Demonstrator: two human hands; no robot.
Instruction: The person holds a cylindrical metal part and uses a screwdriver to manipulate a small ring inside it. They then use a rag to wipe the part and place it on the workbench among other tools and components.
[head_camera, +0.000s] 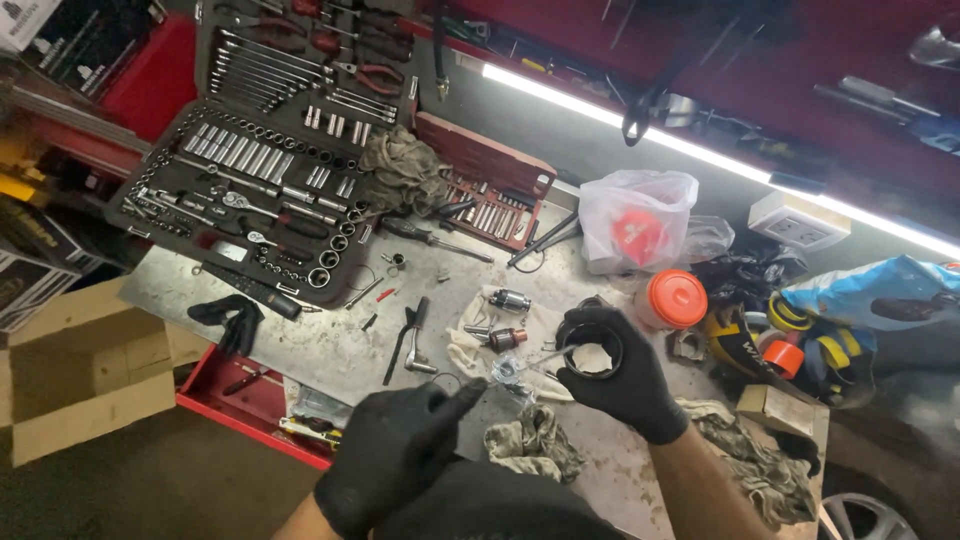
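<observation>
Both my hands wear black gloves. My right hand (622, 375) grips a black ring-shaped metal housing (590, 350) and holds it over a white cloth (478, 352). My left hand (395, 445) hovers low near the bench's front edge, its forefinger stretched toward small metal parts (507, 371) on the cloth; nothing shows in it. On the cloth also lie a copper-wound armature (503, 338) and a small metal gear piece (510, 299).
A big open socket set (250, 170) lies at the back left, a smaller red one (490, 190) beside a rag. A ratchet (415, 345), a screwdriver (430, 238), an orange-lidded tub (672, 298), a plastic bag (635, 215), tape rolls (795, 340) and a cardboard box (85, 365) surround the bench.
</observation>
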